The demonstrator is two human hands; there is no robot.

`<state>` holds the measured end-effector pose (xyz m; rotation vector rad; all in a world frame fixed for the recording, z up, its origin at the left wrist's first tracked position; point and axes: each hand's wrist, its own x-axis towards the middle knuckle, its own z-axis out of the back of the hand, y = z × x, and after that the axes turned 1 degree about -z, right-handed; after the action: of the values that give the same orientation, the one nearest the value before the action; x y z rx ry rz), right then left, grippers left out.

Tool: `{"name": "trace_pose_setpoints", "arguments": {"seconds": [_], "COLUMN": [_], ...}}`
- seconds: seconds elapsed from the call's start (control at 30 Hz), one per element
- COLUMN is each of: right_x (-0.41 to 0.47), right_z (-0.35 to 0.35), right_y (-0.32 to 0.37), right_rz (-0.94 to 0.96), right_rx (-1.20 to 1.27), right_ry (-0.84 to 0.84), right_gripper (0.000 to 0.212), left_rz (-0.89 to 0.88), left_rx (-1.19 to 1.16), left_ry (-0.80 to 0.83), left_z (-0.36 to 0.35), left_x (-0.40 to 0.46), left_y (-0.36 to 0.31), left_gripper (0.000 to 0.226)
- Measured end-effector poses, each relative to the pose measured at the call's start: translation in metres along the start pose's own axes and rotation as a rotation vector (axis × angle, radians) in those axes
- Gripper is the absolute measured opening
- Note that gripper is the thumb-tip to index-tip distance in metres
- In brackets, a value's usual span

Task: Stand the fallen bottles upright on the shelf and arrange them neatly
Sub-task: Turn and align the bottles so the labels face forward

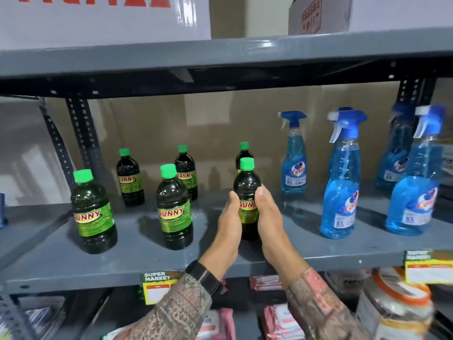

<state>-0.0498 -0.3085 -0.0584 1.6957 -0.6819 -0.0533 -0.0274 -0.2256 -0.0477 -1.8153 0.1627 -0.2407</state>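
Observation:
Several dark green Sunny bottles with green caps stand upright on the grey shelf (132, 261). The front row holds one at the left (93, 212), one in the middle (174, 207), and one at the right (247, 185). My left hand (229, 224) and my right hand (268, 217) press against the two sides of that right bottle, which stands on the shelf. Behind are three more bottles: back left (129, 179), back middle (186, 171), and one (244, 149) mostly hidden behind the held bottle.
Several blue Colin spray bottles (342, 182) stand upright to the right on the same shelf. Cardboard boxes (105, 18) sit on the shelf above. Price tags (157, 285) hang on the front edge. Pink packets (215, 322) and a jar (397, 307) lie on the shelf below.

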Motion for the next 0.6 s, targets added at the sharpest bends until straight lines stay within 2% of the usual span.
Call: {"name": "trace_pose_setpoints", "arguments": {"seconds": [0.1, 0.27, 0.37, 0.43, 0.6], "right_x": [0.004, 0.007, 0.005, 0.002, 0.0], "right_z": [0.015, 0.04, 0.055, 0.061, 0.061], "right_y": [0.006, 0.017, 0.019, 0.018, 0.011], "right_rz": [-0.016, -0.07, -0.1, -0.111, -0.049], "right_rx": [-0.005, -0.044, -0.07, -0.101, -0.123], "right_ry": [0.012, 0.112, 0.144, 0.169, 0.169], "right_gripper": [0.035, 0.044, 0.039, 0.037, 0.042], "left_rz": [-0.017, -0.047, -0.143, -0.144, -0.183], "left_rx": [0.03, 0.079, 0.132, 0.157, 0.23], "left_ry": [0.025, 0.086, 0.182, 0.255, 0.234], "left_z": [-0.016, -0.014, 0.005, 0.011, 0.007], "left_x": [-0.004, -0.005, -0.003, -0.006, -0.011], "left_y": [0.0, -0.003, 0.0, 0.004, 0.006], "left_gripper": [0.041, 0.045, 0.037, 0.033, 0.044]}}
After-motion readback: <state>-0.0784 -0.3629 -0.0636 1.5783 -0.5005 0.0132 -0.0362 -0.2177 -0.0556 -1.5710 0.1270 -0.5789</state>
